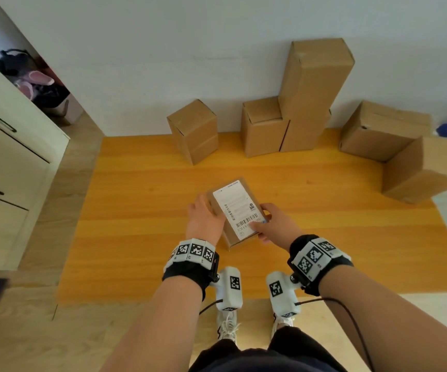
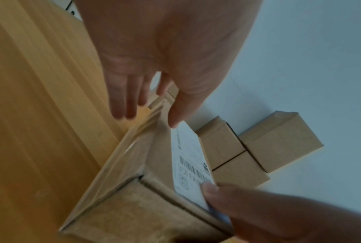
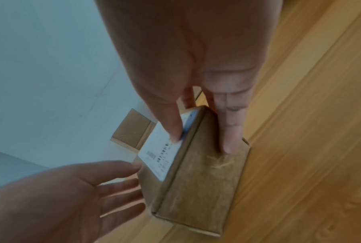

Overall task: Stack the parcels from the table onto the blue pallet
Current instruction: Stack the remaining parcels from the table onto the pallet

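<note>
The small labelled parcel point(image 1: 237, 212) lies flat on the orange table point(image 1: 136, 210), in front of the other boxes point(image 1: 286, 124) by the wall, likely ready for lifting. The right hand point(image 1: 273, 224) pinches its near corner, thumb on the label; the left hand point(image 1: 206, 218), fingers spread, reaches its opposite side.

Orange table point(image 1: 142, 237); cardboard parcels point(image 1: 194, 130)

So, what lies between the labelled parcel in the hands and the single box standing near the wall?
Only bare table top. In the head view, nothing stands between the labelled parcel and the single box.
</note>
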Demonstrator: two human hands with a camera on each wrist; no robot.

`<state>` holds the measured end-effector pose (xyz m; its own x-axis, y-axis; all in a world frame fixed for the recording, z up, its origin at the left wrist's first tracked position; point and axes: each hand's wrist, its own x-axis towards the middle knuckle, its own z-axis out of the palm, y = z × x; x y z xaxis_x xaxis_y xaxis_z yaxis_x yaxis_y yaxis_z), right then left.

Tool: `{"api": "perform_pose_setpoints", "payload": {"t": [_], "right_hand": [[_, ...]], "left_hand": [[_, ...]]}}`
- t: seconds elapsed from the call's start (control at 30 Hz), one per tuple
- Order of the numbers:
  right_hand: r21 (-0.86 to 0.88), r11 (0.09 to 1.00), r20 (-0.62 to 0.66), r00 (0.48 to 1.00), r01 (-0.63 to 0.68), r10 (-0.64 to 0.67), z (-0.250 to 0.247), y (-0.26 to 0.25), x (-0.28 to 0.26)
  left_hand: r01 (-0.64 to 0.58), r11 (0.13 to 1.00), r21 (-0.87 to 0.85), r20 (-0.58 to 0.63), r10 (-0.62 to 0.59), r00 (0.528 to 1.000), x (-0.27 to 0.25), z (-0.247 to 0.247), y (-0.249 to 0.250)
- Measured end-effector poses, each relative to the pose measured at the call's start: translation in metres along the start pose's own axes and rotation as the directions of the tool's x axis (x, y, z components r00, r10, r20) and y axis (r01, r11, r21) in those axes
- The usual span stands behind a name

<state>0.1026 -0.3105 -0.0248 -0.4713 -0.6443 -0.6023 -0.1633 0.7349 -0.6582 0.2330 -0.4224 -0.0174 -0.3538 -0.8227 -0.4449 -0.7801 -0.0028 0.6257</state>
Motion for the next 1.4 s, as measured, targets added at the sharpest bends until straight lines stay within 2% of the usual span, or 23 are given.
{"api": "perform_pose_setpoints", "payload": {"t": [0.07,0.13,0.23,0.3,0.43,0.53,0.7,0.83,0.97,1.1,1.27,1.4], "right_hand": [[-0.043,0.998,0.013,0.999,0.041,-0.04,-0.002,-0.004,0.0],[-0.09,0.994,0.027,0.997,0.069,-0.067,-0.004,-0.008,0.001],[-0.131,0.987,0.021,0.996,0.092,-0.09,-0.003,-0.008,0.003],[-0.138,0.986,-0.015,0.996,0.09,-0.093,-0.003,-0.006,0.005],[-0.109,0.994,-0.1,0.994,0.024,-0.035,-0.002,0.0,0.007],[-0.082,0.996,-0.138,0.99,-0.02,0.009,-0.005,0.003,0.007],[-0.029,0.997,-0.181,0.981,-0.077,0.071,-0.013,0.009,0.004],[0.069,0.987,-0.196,0.968,-0.146,0.157,-0.017,0.017,-0.002],[0.171,0.972,-0.208,0.959,-0.16,0.195,-0.018,0.026,-0.008],[0.166,0.976,-0.228,0.958,-0.139,0.175,-0.023,0.033,-0.016],[0.129,0.98,-0.264,0.947,-0.152,0.181,-0.039,0.043,-0.027],[0.156,0.973,-0.282,0.936,-0.172,0.211,-0.048,0.045,-0.032]], "left_hand": [[-0.072,0.991,0.116,-0.078,0.081,0.994,0.006,-0.002,0.003],[-0.174,0.954,0.243,-0.06,0.194,0.979,0.015,-0.005,0.007],[-0.335,0.84,0.426,0.137,0.306,0.942,0.024,-0.005,0.012],[-0.379,0.793,0.477,0.249,0.292,0.923,0.025,-0.001,0.01],[-0.32,0.836,0.445,0.255,0.225,0.94,0.023,0.001,0.004],[-0.268,0.849,0.454,0.206,0.193,0.959,0.021,0.0,0.005],[-0.125,0.869,0.479,0.123,0.074,0.99,0.019,0.003,0.009],[-0.003,0.949,0.314,0.157,-0.049,0.986,0.025,0.012,0.005],[0.065,0.99,0.129,0.221,-0.093,0.971,0.016,0.027,0.012],[0.048,0.993,0.11,0.304,-0.079,0.95,0.001,0.045,0.027],[-0.021,0.978,0.207,0.362,-0.057,0.931,-0.005,0.057,0.038],[-0.149,0.932,0.331,0.34,0.03,0.94,-0.006,0.053,0.046]]}}
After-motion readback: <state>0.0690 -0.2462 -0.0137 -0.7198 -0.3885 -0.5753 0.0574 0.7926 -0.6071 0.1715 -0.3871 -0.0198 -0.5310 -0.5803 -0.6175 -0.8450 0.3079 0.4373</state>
